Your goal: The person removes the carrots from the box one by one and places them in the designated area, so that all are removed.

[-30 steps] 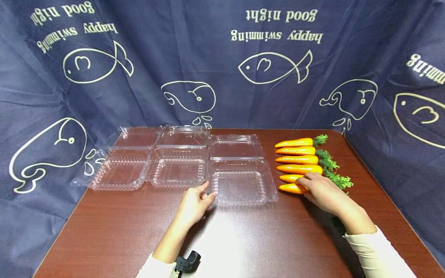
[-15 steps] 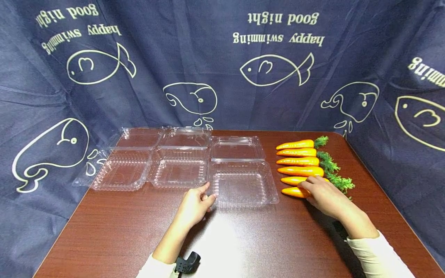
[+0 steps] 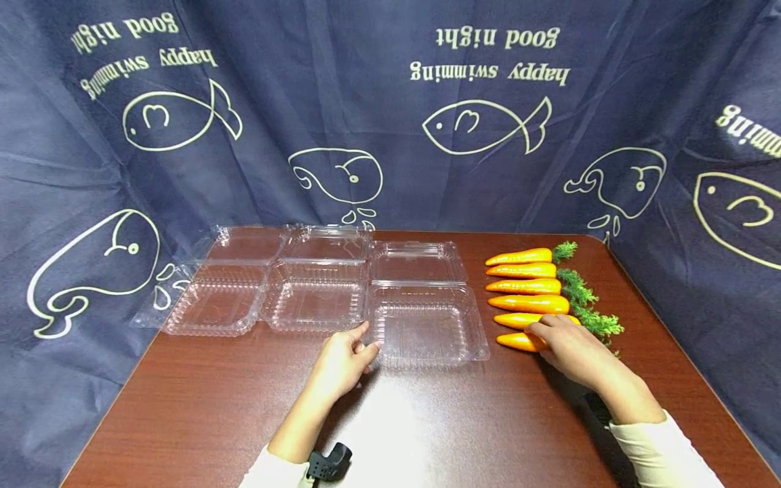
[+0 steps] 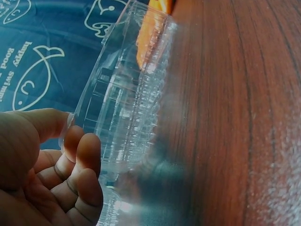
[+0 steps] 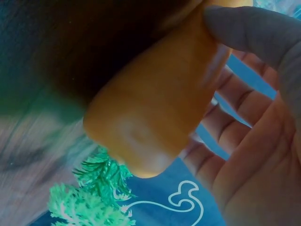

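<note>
In the head view my left hand (image 3: 338, 362) is at the near left corner of the rightmost clear plastic clamshell container (image 3: 421, 332), which stands open with its lid folded back. Thumb and index finger pinch its rim in the left wrist view, where the ribbed side wall (image 4: 127, 103) shows. My right hand (image 3: 573, 349) grips the nearest orange carrot (image 3: 515, 341) from above, around its thick end. Seen from the right wrist, the thumb (image 5: 254, 35) presses one side of this carrot (image 5: 146, 108), fingers on the far side. Its tip points left, toward the container.
Several more carrots (image 3: 527, 303) with green tops (image 3: 579, 291) lie in a row behind the held one. Two other open clamshells, a middle one (image 3: 317, 295) and a left one (image 3: 213, 298), stand on the brown table (image 3: 244, 407). A blue printed curtain (image 3: 390, 122) hangs behind.
The head view has tilted slightly up. My right hand and its carrot have shifted a little right and nearer. My left hand keeps its place at the container's corner.
</note>
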Motion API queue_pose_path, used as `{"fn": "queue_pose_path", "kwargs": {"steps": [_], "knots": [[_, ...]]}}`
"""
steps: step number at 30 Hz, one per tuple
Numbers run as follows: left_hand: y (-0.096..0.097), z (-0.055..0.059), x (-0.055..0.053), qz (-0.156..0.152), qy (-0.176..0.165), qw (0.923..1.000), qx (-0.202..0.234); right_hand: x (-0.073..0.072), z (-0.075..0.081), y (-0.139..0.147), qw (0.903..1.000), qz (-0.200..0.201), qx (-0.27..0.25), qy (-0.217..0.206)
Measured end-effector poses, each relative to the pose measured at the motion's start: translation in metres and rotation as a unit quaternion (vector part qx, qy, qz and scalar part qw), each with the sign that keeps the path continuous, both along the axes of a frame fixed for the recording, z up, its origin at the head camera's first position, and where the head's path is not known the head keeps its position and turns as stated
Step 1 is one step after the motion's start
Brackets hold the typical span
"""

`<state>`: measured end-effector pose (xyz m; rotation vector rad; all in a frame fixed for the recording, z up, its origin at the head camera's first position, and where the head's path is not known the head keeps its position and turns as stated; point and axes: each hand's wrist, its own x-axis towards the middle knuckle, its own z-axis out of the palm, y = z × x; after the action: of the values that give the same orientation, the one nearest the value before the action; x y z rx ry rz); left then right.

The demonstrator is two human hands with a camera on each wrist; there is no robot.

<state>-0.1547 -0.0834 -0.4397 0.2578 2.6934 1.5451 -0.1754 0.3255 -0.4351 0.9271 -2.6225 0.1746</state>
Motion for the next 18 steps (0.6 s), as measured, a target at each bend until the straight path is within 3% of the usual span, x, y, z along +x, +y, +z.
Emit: {"fn": "queue_pose_path", "kwargs": {"steps": [18], "knots": [[-0.0002,-0.0035,-0.0008,-0.005,0.016,0.9999,0.002,0.0003,-0.0001,0.0011,0.9998,-0.012,0.005,-0.012]]}}
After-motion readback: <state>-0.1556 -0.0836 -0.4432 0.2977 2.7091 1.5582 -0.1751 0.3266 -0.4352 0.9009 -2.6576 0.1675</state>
